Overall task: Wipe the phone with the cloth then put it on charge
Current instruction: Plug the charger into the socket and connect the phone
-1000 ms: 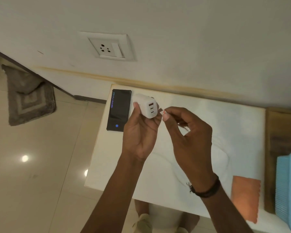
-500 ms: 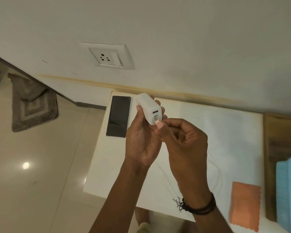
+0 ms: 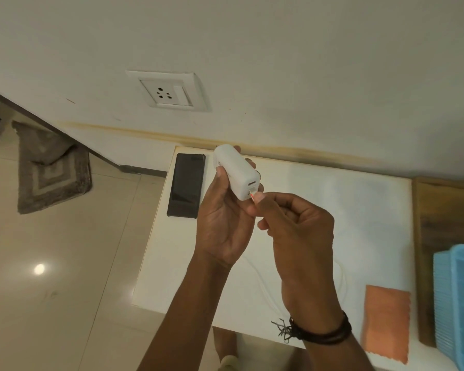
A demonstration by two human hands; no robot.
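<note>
A black phone (image 3: 187,185) lies face up with a dark screen at the far left corner of the white table (image 3: 359,210). My left hand (image 3: 223,218) holds a white charger adapter (image 3: 237,174) above the table, ports facing right. My right hand (image 3: 298,226) pinches the white cable plug (image 3: 253,195) with its tip at the adapter's lower port. The white cable (image 3: 263,287) trails down over the table under my arms. An orange cloth (image 3: 386,321) lies flat at the table's near right.
A white wall socket (image 3: 168,93) with a switch sits on the wall above the table. A blue plastic basket (image 3: 458,301) stands on a wooden surface (image 3: 445,226) at the right. A grey mat (image 3: 52,167) lies on the tiled floor at left.
My right hand has brought the cable plug up to the adapter's port. The left hand has tilted the adapter. The phone's screen, lit a second ago, has gone dark.
</note>
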